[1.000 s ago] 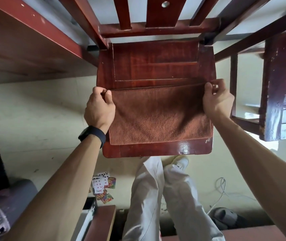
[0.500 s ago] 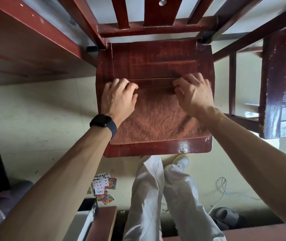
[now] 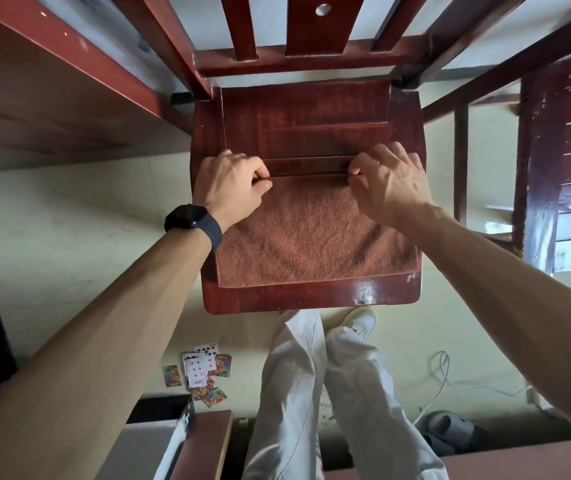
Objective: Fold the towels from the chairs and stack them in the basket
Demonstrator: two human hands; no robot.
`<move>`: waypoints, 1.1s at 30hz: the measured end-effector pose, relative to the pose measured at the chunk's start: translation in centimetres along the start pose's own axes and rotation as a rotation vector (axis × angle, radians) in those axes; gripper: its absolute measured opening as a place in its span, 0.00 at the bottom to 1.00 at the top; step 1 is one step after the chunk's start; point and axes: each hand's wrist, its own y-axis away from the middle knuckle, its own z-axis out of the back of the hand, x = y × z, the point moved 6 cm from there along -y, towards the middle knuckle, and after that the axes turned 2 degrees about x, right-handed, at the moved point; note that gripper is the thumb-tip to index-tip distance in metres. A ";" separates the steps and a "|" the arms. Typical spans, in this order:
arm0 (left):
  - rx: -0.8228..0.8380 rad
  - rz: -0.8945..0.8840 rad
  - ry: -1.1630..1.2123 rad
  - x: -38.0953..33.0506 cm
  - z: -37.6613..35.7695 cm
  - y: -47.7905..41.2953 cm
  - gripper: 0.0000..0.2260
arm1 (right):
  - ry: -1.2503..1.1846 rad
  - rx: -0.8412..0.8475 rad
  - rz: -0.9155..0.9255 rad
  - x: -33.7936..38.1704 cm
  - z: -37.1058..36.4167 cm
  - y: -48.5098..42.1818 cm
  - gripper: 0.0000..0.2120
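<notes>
Head view: flat on the red-brown wooden chair seat (image 3: 312, 301), the folded brown terry towel (image 3: 312, 237) is now pinched at its far edge by the left hand (image 3: 228, 188) and right hand (image 3: 391, 185), no longer pressed flat, so a next fold is judged ready.

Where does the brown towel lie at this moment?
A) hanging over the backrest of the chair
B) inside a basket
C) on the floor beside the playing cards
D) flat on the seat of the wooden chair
D: the brown towel lies spread flat on the chair seat, and the left hand and the right hand pinch its far edge with curled fingers.
</notes>
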 end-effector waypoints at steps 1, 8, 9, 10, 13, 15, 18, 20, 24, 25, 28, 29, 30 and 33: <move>-0.002 0.007 0.012 0.1 0.2 0.0 0.08 | -0.024 0.009 -0.012 -0.2 -0.1 -0.1 0.11; -0.005 0.017 0.000 0.1 0.3 -0.4 0.07 | -0.070 -0.005 -0.064 -0.5 -0.2 -0.6 0.12; -0.011 0.007 -0.004 0.0 0.2 -0.4 0.07 | -0.066 -0.010 -0.068 -0.5 -0.3 -0.7 0.12; -0.020 -0.003 -0.003 0.0 0.1 -0.3 0.07 | -0.060 -0.014 -0.072 -0.4 -0.3 -0.7 0.12; -0.076 -0.030 -0.011 0.0 0.0 0.4 0.10 | -0.073 -0.061 -0.089 -0.4 -0.5 -0.2 0.15; -0.167 -0.038 -0.065 -0.3 0.1 1.6 0.13 | -0.103 -0.186 -0.121 -0.3 0.1 0.7 0.15; -0.270 -0.046 -0.077 -2.3 -1.2 4.2 0.19 | -0.093 -0.358 -0.102 1.8 0.3 2.6 0.16; -0.212 -0.002 -0.081 -3.7 -3.8 5.9 0.24 | -0.073 -0.305 -0.017 4.2 -1.5 3.5 0.21; -0.108 0.244 -0.127 -2.3 -8.2 7.4 0.31 | 0.028 -0.130 -0.043 3.0 -5.9 4.1 0.29; -0.123 0.282 -0.126 -1.7 -8.5 7.4 0.31 | 0.042 -0.133 -0.101 1.5 -6.2 4.0 0.30; -0.198 0.358 -0.135 -0.9 -8.9 7.2 0.30 | -0.001 -0.146 -0.226 -1.2 -6.3 3.4 0.31; -0.216 0.400 -0.134 -0.6 -8.9 7.3 0.30 | -0.017 -0.146 -0.251 -1.3 -6.2 3.3 0.31; -0.231 0.450 -0.130 -0.3 -8.8 7.5 0.30 | -0.030 -0.148 -0.289 -1.4 -6.2 3.6 0.30; -0.219 0.483 -0.134 1.2 -8.1 7.6 0.30 | -0.088 -0.138 -0.439 -3.0 -6.4 5.2 0.29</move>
